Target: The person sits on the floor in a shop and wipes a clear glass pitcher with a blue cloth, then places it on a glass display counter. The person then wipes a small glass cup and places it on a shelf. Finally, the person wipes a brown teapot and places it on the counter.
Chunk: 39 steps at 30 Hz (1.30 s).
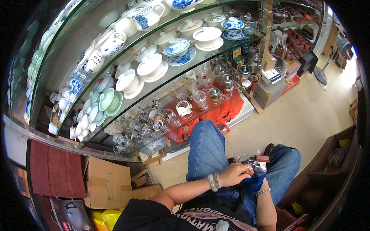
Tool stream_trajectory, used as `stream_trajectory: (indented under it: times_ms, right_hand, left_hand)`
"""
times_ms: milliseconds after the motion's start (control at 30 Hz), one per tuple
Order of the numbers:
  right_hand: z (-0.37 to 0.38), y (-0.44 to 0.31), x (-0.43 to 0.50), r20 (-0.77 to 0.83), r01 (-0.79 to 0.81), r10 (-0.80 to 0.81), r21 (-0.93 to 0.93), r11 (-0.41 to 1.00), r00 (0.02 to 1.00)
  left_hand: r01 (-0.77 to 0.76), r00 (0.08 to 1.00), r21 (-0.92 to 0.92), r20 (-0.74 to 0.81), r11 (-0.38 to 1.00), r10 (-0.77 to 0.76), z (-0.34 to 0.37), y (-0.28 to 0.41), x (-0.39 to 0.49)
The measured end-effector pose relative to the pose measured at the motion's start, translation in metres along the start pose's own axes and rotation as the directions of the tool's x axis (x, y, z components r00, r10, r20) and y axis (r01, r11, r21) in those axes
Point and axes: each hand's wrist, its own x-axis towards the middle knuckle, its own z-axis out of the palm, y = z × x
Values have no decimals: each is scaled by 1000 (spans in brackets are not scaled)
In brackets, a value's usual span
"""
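A clear glass vessel (243, 159) with a reddish-brown block-like part (262, 158), perhaps its handle, is between the knees. My left hand (237, 174), with two bracelets at the wrist, has bent fingers against the near side of the glass; whether they grip it is unclear. Just right of it, a dark blue cloth (252, 184) bunches under and around the vessel. My right hand (264, 183) is mostly hidden in that cloth and holds it from below, a metal-link band at the wrist. Something shiny and silvery (260, 167) shows beside the glass.
Ahead and left, glass shelves (185, 69) bear lidded porcelain bowls (206, 36), teapots and glassware (199, 96). Red plastic bags (231, 108) lie at the lowest shelf. A cardboard box (108, 182) stands left, a dark wooden cabinet (321, 156) right, and a fan (321, 74) farther off.
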Motion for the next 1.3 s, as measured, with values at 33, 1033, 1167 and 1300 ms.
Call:
stream_trajectory:
  times_ms: [33, 1033, 1167, 1300]
  right_hand:
    - [8, -3, 0, 34, 52, -45, -238, 970, 998]
    - [-24, 7, 31, -232, 49, -159, -419, 907, 960]
    - [-22, 6, 30, -275, 16, -135, -394, 919, 952]
    - [-20, 8, 28, -302, -2, -111, -351, 936, 947]
  left_hand:
    - [18, 1000, 8, -12, 1000, -17, -7, 1, -2]
    - [547, 832, 755, -537, 362, -137, -447, -75, -46]
    - [515, 857, 811, -476, 278, -198, -463, -97, -46]
    - [486, 874, 825, -448, 289, -190, -464, -105, -38]
